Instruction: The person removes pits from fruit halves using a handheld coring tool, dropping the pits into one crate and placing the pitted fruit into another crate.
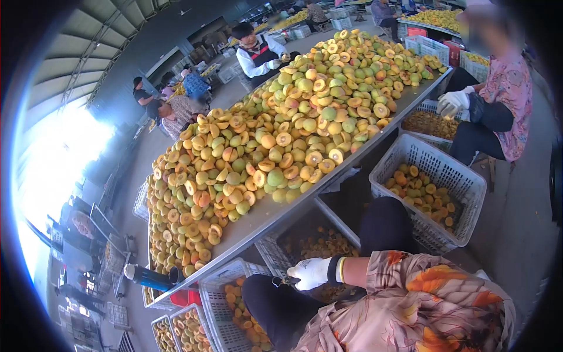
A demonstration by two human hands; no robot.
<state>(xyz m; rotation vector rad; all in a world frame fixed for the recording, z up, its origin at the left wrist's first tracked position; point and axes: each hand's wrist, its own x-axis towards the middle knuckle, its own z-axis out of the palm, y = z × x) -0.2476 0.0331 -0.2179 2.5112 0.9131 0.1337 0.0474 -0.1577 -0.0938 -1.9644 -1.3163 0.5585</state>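
My right hand (pixel 311 274), in a white glove with a dark and yellow band at the wrist, is low in the middle of the head view, between my knees. Its fingers are closed on a small dark tool (pixel 281 282) with a thin loop, partly hidden by the glove. Below it is a crate (pixel 275 256) with brownish fruit pieces. My left hand does not show. Beyond my knees, a long metal table (pixel 258 222) bears a large heap of halved yellow and green fruit (pixel 281 129).
A crate (pixel 469 199) with fruit halves stands right of my knee; another (pixel 214 293) stands to the left. A dark bottle (pixel 143 276) lies at the table's corner near a red container (pixel 185 297). A gloved co-worker (pixel 513 100) sits at right, another (pixel 258 56) across the table.
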